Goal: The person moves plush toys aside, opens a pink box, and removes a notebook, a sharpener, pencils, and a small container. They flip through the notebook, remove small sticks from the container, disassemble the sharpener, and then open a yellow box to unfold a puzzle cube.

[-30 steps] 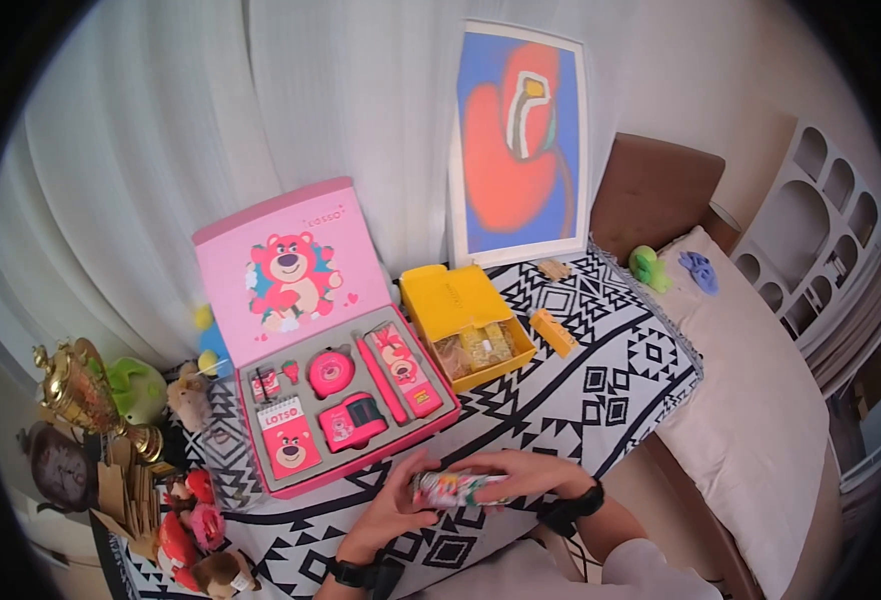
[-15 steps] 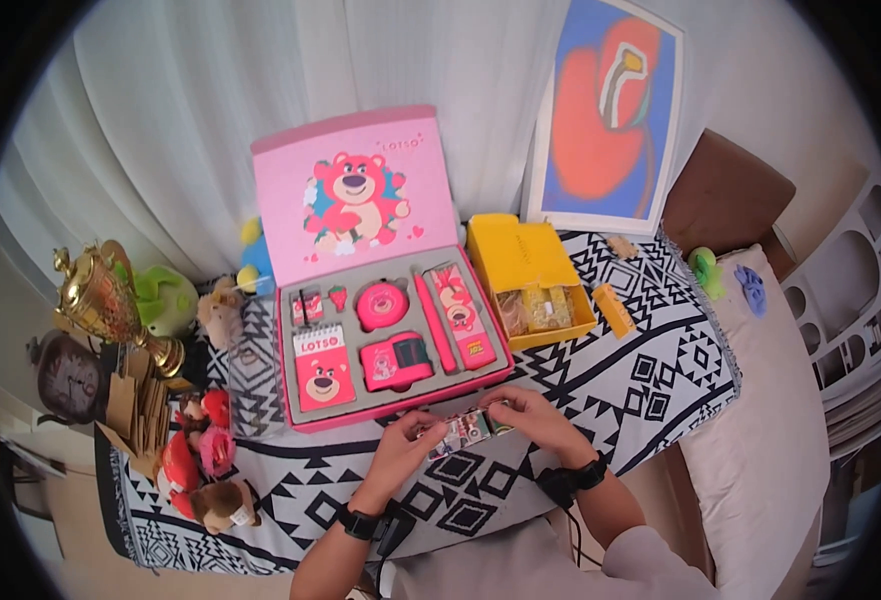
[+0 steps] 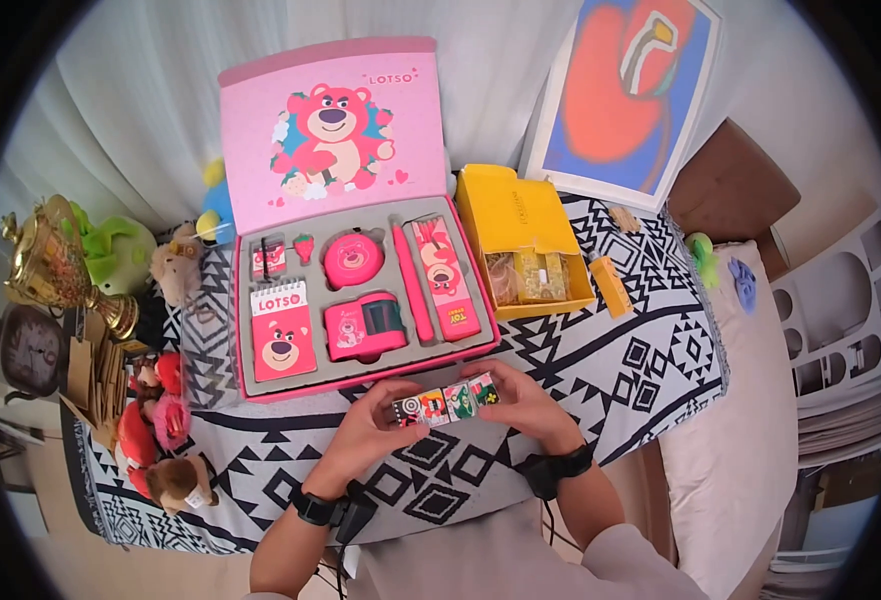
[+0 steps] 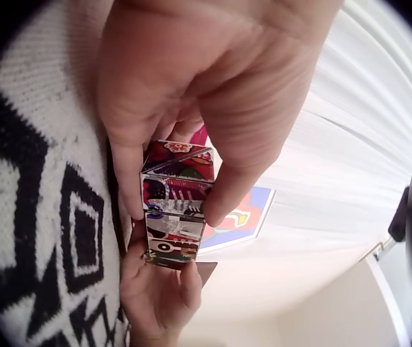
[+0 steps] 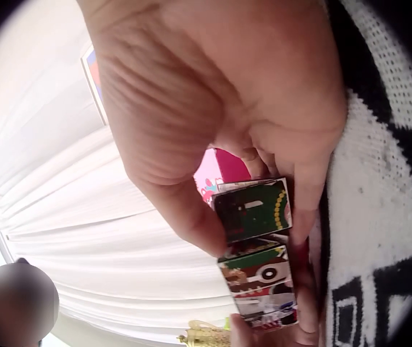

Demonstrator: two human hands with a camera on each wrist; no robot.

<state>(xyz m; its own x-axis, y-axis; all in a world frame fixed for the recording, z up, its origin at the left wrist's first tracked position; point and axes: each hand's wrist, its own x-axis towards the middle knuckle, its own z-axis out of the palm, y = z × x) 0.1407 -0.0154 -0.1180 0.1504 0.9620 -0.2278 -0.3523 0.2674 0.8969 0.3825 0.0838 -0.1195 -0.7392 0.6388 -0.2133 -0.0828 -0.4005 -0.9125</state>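
Both hands hold a folding picture cube (image 3: 432, 407), stretched into a row of small hinged blocks with glossy, colourful printed faces. My left hand (image 3: 372, 418) pinches its left end, thumb on the near side and fingers behind. At the other end, the right hand (image 3: 528, 404) grips the green-printed block (image 5: 255, 211) between thumb and fingers. A slanting gap separates this block from the neighbouring printed block (image 5: 260, 278) in the right wrist view. Seen from the left wrist, thumb and fingers press opposite sides of the blocks (image 4: 177, 196).
Just beyond the hands stands an open pink gift box (image 3: 370, 372) of stationery. A yellow box (image 3: 540, 222) and small orange box (image 3: 611, 285) lie to its right. Plush toys (image 3: 182, 485), a gold trophy (image 3: 50, 255) and a framed picture (image 3: 620, 110) stand around the patterned cloth (image 3: 260, 500).
The picture cube has gone from a compact, tilted bundle to a longer row between the hands, its printed faces now turned upward. The head view has shifted, so the boxes sit higher in it.
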